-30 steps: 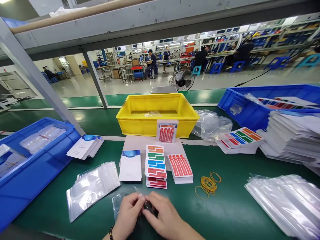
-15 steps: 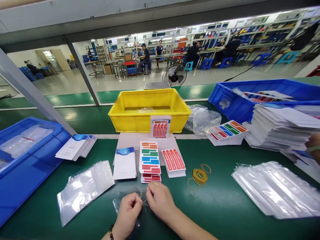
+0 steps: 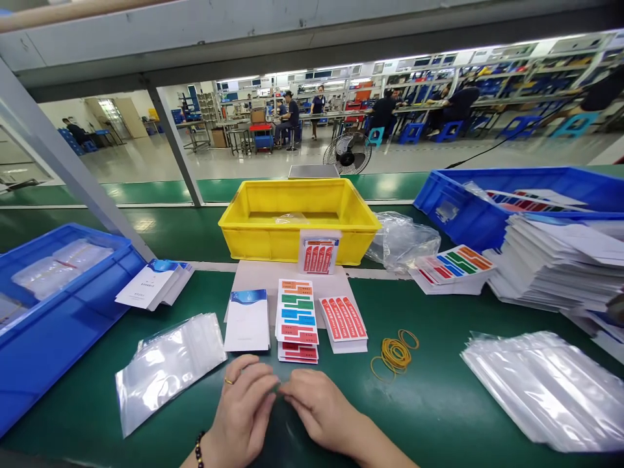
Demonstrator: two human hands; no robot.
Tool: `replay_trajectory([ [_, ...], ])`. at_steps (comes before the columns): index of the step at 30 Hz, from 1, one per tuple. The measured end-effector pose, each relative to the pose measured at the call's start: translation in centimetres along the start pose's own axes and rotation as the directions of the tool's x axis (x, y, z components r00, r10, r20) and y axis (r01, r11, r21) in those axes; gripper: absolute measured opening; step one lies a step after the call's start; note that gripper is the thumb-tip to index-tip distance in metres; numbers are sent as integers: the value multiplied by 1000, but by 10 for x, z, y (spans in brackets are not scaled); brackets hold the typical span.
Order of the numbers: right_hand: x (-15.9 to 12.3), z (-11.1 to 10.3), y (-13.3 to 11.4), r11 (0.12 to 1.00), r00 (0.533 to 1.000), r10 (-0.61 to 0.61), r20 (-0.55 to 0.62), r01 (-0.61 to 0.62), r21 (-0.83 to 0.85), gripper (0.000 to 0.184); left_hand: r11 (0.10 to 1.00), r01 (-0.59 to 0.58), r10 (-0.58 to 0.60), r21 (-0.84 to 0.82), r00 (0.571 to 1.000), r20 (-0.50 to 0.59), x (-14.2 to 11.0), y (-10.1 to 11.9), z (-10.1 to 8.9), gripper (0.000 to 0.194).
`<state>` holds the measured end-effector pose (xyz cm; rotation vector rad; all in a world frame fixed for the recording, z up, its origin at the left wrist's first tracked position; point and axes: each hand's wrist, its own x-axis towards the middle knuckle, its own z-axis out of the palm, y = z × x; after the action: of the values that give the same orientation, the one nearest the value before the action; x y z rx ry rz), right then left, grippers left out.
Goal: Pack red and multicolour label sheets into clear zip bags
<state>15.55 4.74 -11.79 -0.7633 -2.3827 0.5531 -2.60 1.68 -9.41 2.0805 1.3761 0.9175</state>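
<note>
My left hand (image 3: 244, 409) hovers low over the green bench, its fingers loosely bent and apart, with nothing visible in it. Close beside it, fingertips nearly meeting, my right hand (image 3: 319, 406) is closed in a pinch; whatever it may hold is hidden. Just beyond them lie a stack of white booklets with blue tops (image 3: 247, 322), a stack of colored label sheets (image 3: 297, 312) and a stack of red label sheets (image 3: 344, 322). Clear plastic bags (image 3: 170, 367) lie to the left, and yellow rubber bands (image 3: 394, 354) to the right.
A yellow bin (image 3: 299, 244) stands behind the stacks, a bagged label set (image 3: 319, 252) leaning on its front. Blue bins (image 3: 73, 312) flank the bench. At right are a tall paper pile (image 3: 550, 266) and more clear bags (image 3: 546, 383). Several people sit at far benches.
My left hand has loosened from a pinch and its fingers have spread. The clear bag seen under my hands no longer shows. The view has shifted slightly.
</note>
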Motion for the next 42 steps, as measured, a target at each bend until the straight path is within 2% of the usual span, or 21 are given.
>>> replay_trajectory([
  [1, 0, -4, 1, 999, 999, 7, 34, -8, 49, 26, 992, -109, 102, 60, 990, 101, 1, 2, -6, 20],
  [3, 0, -12, 2, 992, 993, 25, 115, -39, 118, 24, 972, -195, 157, 128, 952, 264, 4, 3, -17, 20],
  [6, -1, -23, 3, 980, 973, 98, 208, -131, 151, 16, 972, -98, 31, 212, 954, 299, 6, 0, -26, 19],
  [7, -1, -25, 3, 978, 971, 111, 210, -144, 153, 16, 974, -51, -19, 221, 953, 302, 5, -2, -28, 20],
  [9, 3, -26, 1, 984, 986, 90, 139, -110, 141, 20, 980, 34, -98, 196, 939, 329, 3, -4, -27, 20],
  [11, 13, -22, -1, 998, 999, 37, 0, -37, 58, 20, 984, 111, -154, 139, 921, 357, -1, -5, -23, 21],
  [14, 37, -6, -2, 978, 987, -82, -137, 53, -201, 20, 980, 200, -190, 17, 896, 400, -5, -6, -8, 24],
  [16, 56, 8, 0, 923, 980, -154, -123, 98, -372, 23, 966, 248, -200, -66, 888, 414, -6, -7, 2, 24],
  [19, 77, 29, 6, 844, 990, -127, -69, 71, -532, 30, 925, 337, -245, -176, 882, 402, -7, -12, 12, 24],
  [22, 83, 40, 13, 827, 996, -81, -40, 45, -560, 14, 869, 396, -269, -296, 881, 388, -8, -22, 14, 29],
  [24, 80, 38, 13, 856, 994, -86, -65, 40, -516, 17, 798, 414, -262, -438, 892, 368, -10, -30, 15, 39],
  [25, 77, 33, 11, 876, 991, -90, -97, 32, -481, 21, 731, 422, -256, -536, 898, 359, -12, -34, 16, 48],
  [27, 70, 18, 2, 915, 982, -99, -159, 28, -402, 24, 512, 426, -260, -746, 904, 338, -12, -41, 18, 70],
  [29, 61, -1, -11, 942, 978, -128, -163, 69, -328, 24, 230, 408, -308, -884, 892, 331, -11, -43, 17, 85],
  [31, 51, -20, -23, 956, 978, -193, -85, 168, -239, 18, -6, 409, -335, -913, 859, 387, -7, -42, 12, 87],
  [33, 42, -35, -24, 960, 970, -241, -30, 233, -152, 15, -135, 456, -299, -880, 827, 475, -4, -38, 6, 74],
  [35, 35, -43, -13, 970, 977, -195, -80, 181, -162, 17, -164, 500, -257, -850, 810, 526, -4, -35, 1, 55],
  [38, 31, -44, 19, 949, 976, -4, -219, -66, -308, 27, -123, 507, -240, -853, 819, 521, -6, -32, 0, 47],
  [40, 32, -44, 36, 910, 974, 119, -192, -185, -371, 43, -89, 533, -206, -841, 816, 539, -7, -28, 1, 49],
  [42, 34, -45, 44, 887, 974, 197, -112, -226, -402, 53, -41, 576, -161, -816, 803, 574, -7, -24, 1, 51],
])
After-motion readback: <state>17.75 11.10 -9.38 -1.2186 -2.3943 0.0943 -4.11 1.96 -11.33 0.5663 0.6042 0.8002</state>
